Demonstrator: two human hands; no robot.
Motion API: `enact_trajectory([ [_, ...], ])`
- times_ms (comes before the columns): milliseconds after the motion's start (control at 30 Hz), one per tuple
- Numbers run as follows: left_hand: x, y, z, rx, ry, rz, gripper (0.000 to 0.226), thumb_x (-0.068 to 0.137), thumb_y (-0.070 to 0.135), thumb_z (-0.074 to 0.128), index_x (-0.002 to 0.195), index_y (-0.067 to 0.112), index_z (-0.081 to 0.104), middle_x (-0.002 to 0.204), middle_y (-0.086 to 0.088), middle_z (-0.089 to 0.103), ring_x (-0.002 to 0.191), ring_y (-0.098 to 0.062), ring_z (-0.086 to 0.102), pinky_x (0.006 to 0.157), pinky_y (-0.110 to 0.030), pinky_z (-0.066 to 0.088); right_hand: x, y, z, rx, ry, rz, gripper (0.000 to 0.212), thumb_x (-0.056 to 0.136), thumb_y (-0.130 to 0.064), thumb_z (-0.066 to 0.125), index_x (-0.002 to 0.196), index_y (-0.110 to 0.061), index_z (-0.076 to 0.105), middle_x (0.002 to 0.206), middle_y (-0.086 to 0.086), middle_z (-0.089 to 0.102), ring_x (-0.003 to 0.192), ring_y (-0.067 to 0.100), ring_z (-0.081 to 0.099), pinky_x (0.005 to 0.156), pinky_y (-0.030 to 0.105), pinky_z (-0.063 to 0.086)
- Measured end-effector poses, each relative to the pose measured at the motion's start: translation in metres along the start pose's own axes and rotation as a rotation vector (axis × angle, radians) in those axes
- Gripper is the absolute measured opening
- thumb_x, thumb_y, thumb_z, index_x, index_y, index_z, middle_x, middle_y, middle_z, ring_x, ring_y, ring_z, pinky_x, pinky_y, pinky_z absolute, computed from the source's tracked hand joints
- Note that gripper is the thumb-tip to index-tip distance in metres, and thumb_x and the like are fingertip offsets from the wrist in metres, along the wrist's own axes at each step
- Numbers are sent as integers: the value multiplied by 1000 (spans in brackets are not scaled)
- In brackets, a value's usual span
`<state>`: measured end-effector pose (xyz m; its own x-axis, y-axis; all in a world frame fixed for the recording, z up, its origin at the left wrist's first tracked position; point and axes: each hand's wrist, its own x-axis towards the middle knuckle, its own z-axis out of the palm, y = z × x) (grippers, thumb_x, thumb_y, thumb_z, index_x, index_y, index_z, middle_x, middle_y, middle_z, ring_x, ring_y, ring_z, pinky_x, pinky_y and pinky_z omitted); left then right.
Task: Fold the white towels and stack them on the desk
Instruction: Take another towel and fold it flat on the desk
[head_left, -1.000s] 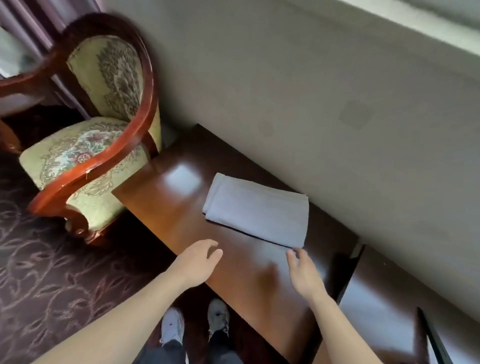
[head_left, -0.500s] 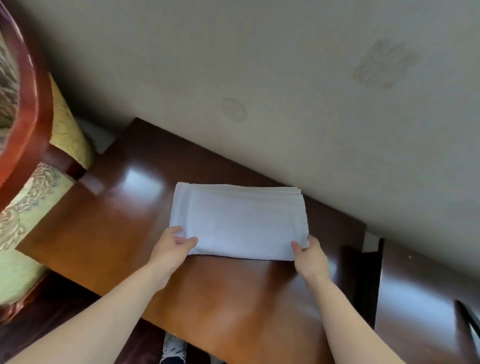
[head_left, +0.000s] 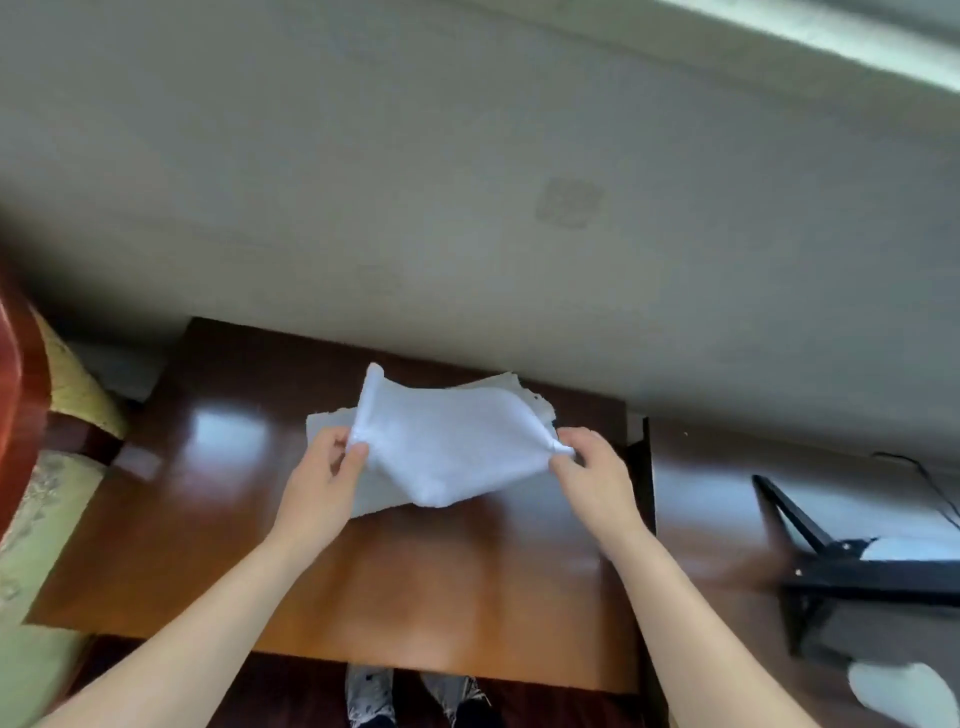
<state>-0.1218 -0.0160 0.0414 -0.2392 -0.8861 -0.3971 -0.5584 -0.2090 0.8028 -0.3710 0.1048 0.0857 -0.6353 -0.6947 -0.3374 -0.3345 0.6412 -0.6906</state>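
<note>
Above the glossy brown wooden desk (head_left: 363, 582), a soft white cloth towel (head_left: 452, 447) sags between both hands. Left hand (head_left: 322, 483) pinches its left corner; right hand (head_left: 592, 478) pinches its right.

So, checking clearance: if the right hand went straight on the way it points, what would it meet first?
The white towel, which the right hand pinches by a corner; past it probably the wall, though depth is unclear.

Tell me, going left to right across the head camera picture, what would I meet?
upholstered chair → left hand → white towel, pinched at its corners by both hands → right hand → black stand
</note>
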Motion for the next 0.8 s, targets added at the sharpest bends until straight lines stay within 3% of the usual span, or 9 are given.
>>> enact_trajectory([
  [67, -5, 28, -15, -76, 32, 91, 7, 100, 41, 47, 99, 37, 53, 97, 8, 63, 90, -17, 58, 71, -37, 43, -19, -25, -30, 203, 70, 31, 14, 83, -9, 50, 69, -12, 48, 67, -4, 43, 63, 14, 32, 60, 36, 26],
  [200, -22, 80, -23, -188, 55, 180, 9, 97, 36, 49, 91, 31, 55, 81, 8, 55, 76, -10, 50, 68, -35, 39, -50, -64, -85, 392, 218, -9, 13, 79, -22, 46, 67, -20, 41, 69, -7, 40, 71, 15, 36, 66, 35, 29],
  [333, -59, 134, 1, -262, -54, 252, 16, 98, 22, 53, 94, 7, 56, 77, 0, 48, 63, -2, 42, 62, -25, 34, -83, -85, -135, 404, 282, -74, 12, 77, -26, 45, 77, -14, 48, 71, -8, 43, 69, 12, 39, 65, 33, 34],
  [400, -88, 163, 23, -280, -169, 337, 24, 93, 29, 59, 92, 5, 56, 75, -2, 46, 57, -1, 39, 58, -21, 33, -102, -83, -162, 331, 297, -119, 10, 83, -24, 48, 79, -15, 50, 67, -10, 44, 64, 10, 38, 62, 30, 34],
  [467, -122, 192, 45, -252, -305, 455, 32, 81, 51, 57, 87, 19, 58, 69, 3, 48, 59, -6, 42, 60, -26, 35, -124, -72, -191, 184, 318, -140, 10, 90, -24, 53, 81, -19, 55, 65, -11, 51, 60, 8, 42, 59, 24, 38],
  [533, -156, 215, 69, -142, -424, 627, 35, 81, 59, 50, 89, 26, 56, 64, 6, 45, 59, -9, 41, 60, -32, 36, -147, -54, -220, 62, 355, -126, 9, 91, -24, 55, 83, -23, 59, 69, -10, 61, 61, 6, 49, 57, 17, 39],
  [600, -199, 241, 96, -73, -517, 799, 33, 86, 60, 46, 92, 28, 54, 62, 4, 43, 58, -7, 39, 59, -28, 36, -179, -29, -252, 36, 368, -108, 10, 89, -22, 55, 81, -26, 60, 69, -8, 63, 61, 4, 51, 57, 15, 40],
  [700, -272, 281, 132, -35, -597, 1020, 24, 89, 57, 46, 89, 34, 52, 62, 16, 46, 56, -4, 39, 54, -16, 32, -234, 13, -297, 98, 310, -112, 10, 91, -22, 56, 84, -24, 63, 78, -2, 66, 67, 7, 56, 64, 26, 47],
  [800, -356, 310, 180, -55, -695, 1158, 23, 91, 53, 50, 90, 30, 55, 60, 12, 43, 54, -5, 35, 51, -18, 31, -299, 70, -349, 225, 317, -174, 9, 94, -20, 58, 91, -23, 66, 83, -5, 70, 78, 10, 65, 70, 28, 53],
])
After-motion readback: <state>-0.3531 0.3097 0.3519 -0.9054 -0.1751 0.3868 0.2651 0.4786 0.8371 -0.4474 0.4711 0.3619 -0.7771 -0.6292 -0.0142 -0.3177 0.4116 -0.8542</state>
